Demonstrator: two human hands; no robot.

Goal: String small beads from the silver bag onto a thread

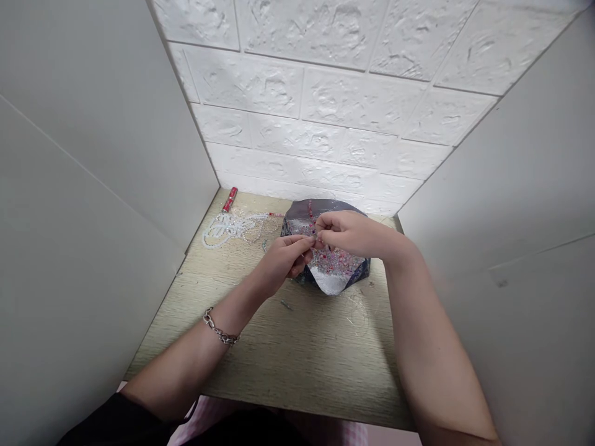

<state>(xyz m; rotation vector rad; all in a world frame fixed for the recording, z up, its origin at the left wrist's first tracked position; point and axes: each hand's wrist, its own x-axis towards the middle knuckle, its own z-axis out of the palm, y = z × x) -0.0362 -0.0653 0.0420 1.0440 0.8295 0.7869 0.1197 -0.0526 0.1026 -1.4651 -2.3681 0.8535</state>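
My left hand (288, 257) is closed, its thumb and forefinger pinched together over an open bag of beads. Facing it, my right hand (346, 234) is also closed in a pinch, the fingertips of both hands almost touching. Something tiny and dark shows between them, too small to name. Below lies the dark-sided bag (360, 271) with a pale inner flap, filled with small pink, red and clear beads (332, 263). A short row of red beads (310, 209) shows against its back wall, just beyond my fingers.
Left of the bag lie white and clear bead strands (227, 229), with a red cylinder (229, 199) behind them. Fine clear thread (357, 316) and a small grey sliver (286, 304) rest on the wooden tabletop (279, 359). White brick-patterned wall (339, 93) and side panels enclose it.
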